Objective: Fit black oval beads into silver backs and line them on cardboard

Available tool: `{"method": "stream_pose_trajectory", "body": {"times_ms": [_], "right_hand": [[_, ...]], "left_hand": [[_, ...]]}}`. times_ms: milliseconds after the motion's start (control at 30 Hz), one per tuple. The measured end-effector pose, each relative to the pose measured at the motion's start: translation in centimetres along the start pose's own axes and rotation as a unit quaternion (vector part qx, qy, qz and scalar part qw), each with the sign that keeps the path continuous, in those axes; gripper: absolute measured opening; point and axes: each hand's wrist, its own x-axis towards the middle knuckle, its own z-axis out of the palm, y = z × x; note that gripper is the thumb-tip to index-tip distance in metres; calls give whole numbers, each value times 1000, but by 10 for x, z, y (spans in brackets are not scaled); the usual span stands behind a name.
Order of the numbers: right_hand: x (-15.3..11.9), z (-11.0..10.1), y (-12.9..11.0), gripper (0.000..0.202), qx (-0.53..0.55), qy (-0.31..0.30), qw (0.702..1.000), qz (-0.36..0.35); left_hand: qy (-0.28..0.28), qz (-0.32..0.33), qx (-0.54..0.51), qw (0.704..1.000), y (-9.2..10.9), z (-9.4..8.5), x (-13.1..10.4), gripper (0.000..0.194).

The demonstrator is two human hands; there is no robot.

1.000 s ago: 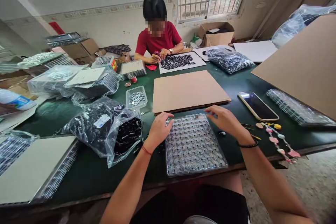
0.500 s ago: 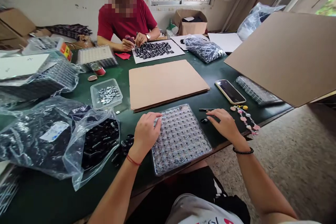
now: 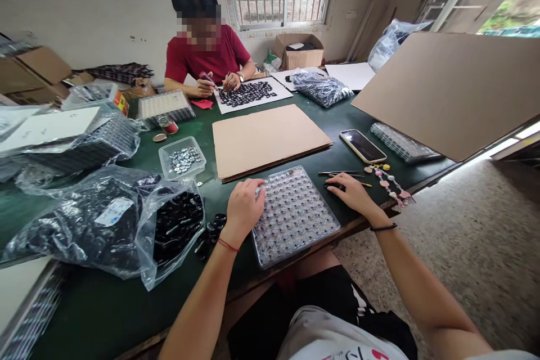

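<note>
A clear plastic tray point(image 3: 297, 219) with rows of round cells, a small dark dot in each, lies at the table's near edge. My left hand point(image 3: 245, 208) is at its upper left side, with bent fingers and thumb at the rim; the fingertips are partly hidden. To the right of the tray, my right hand point(image 3: 351, 192) rests low on the table, its fingertips closed over a small shiny black piece point(image 3: 333, 185). Thin dark tools point(image 3: 337, 173) lie just beyond those fingers. Loose black pieces point(image 3: 216, 226) sit left of my left wrist.
Flat cardboard point(image 3: 270, 140) lies beyond the tray. A phone point(image 3: 363, 145) and beaded strap point(image 3: 391, 184) are at right, under a raised cardboard sheet point(image 3: 455, 90). At left are a tub of metal discs point(image 3: 182, 158) and a bag of black pieces point(image 3: 105, 230). A person point(image 3: 206, 56) works opposite.
My right hand has lowered, and its fingers have come onto the small black piece. My left hand stays by the tray's rim. The camera view has tilted up slightly and shifted.
</note>
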Motion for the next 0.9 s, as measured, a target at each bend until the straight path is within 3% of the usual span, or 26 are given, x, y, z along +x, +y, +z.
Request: {"method": "stream_pose_trajectory", "body": {"times_ms": [167,267,400,500,600,667,767,833,900], "right_hand": [[-4,-1,1,17,-3,9,1000,10],[10,-4,-11,20,8,6,1000,18],[70,14,-58,25,66,-9,998,-16],[129,52,-113,23,138,-95,982,-83],[180,88,-160,18,172,-171,966,-93],[204,95,-170,17,195,-198,957,-83],[225,75,-143,19,228,-137,962,-60],[225,48,-99,22,243,-32,969,-12],[213,21,-48,23,240,87,964,80]], "left_hand": [[-2,-19,5,1000,-1,1,-1,20],[-14,-24,1,1000,5,1,-6,20],[-21,0,-9,1000,18,1,-13,21],[-4,-5,-21,1000,18,-1,-12,20],[62,-82,-59,993,-3,-8,-4,18],[121,-151,-92,977,-25,-13,2,19],[167,-226,-117,953,-60,-15,10,25],[176,-249,-111,946,-78,-9,15,30],[162,-282,-112,939,-91,-1,20,37]]}}
